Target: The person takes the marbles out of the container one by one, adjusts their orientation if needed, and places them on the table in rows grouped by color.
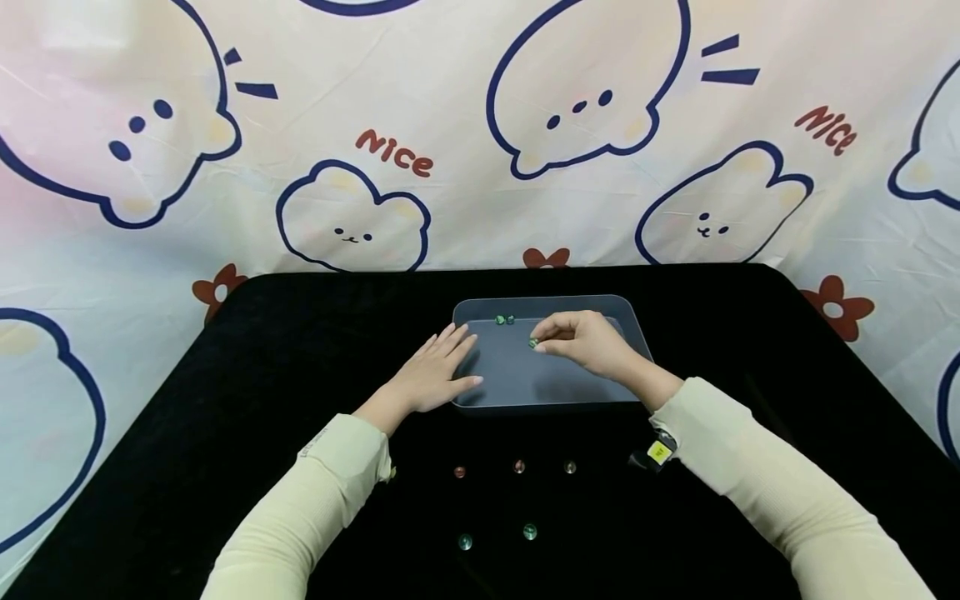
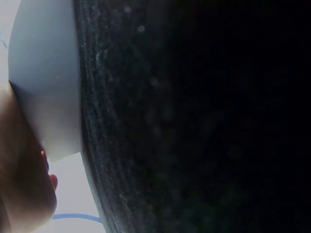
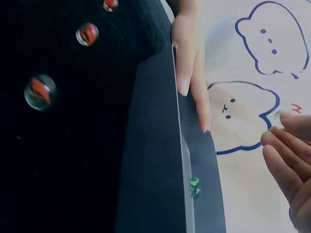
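Observation:
My right hand (image 1: 588, 340) pinches a green marble (image 1: 533, 342) between thumb and fingertips above a grey tray (image 1: 517, 379). Two more green marbles (image 1: 505, 320) lie side by side inside the tray near its back wall; the right wrist view also has this green pair (image 3: 194, 186). At the tray's left edge rests my left hand (image 1: 429, 371), its fingers straight and spread, holding nothing. The left wrist view catches only part of that hand (image 2: 24, 170) beside the tray wall (image 2: 51, 97).
In front of the tray, three reddish marbles (image 1: 519, 467) lie in a row on the black cloth (image 1: 337, 333). Two green marbles (image 1: 530, 532) sit nearer to me. A patterned curtain (image 1: 465, 100) hangs behind the table.

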A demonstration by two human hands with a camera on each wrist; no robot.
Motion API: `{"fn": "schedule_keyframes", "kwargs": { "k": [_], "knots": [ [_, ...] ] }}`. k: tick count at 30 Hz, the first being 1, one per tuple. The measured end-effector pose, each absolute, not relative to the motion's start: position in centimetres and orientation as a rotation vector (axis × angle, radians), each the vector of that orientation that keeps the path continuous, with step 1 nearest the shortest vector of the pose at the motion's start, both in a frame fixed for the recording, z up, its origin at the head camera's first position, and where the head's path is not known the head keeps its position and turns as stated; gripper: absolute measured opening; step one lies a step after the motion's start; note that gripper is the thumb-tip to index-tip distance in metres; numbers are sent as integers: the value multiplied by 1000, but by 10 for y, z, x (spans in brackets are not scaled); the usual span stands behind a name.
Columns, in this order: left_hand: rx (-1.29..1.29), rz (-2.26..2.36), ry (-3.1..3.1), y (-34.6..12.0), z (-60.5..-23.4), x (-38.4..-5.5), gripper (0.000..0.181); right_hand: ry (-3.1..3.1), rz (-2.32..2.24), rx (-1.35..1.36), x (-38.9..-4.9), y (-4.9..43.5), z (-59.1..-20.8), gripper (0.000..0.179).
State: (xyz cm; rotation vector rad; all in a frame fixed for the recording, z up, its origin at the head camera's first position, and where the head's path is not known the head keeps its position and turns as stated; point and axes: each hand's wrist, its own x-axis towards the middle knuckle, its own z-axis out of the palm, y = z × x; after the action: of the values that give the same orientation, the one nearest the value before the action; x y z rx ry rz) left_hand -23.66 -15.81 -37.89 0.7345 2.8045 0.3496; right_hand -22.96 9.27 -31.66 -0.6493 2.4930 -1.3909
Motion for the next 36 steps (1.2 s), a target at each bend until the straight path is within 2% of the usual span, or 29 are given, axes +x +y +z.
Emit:
{"fn": "schedule_keyframes", "kwargs": {
  "k": [12,36],
  "knots": [
    [737,329,2810,-160,-380,-236,70,2442,-1455,-758,-206,99,-327,17],
    [754,342,2811,-159,-379,-237,70,2322,-1506,-811,-159,115,-325,23]
  ]
}}
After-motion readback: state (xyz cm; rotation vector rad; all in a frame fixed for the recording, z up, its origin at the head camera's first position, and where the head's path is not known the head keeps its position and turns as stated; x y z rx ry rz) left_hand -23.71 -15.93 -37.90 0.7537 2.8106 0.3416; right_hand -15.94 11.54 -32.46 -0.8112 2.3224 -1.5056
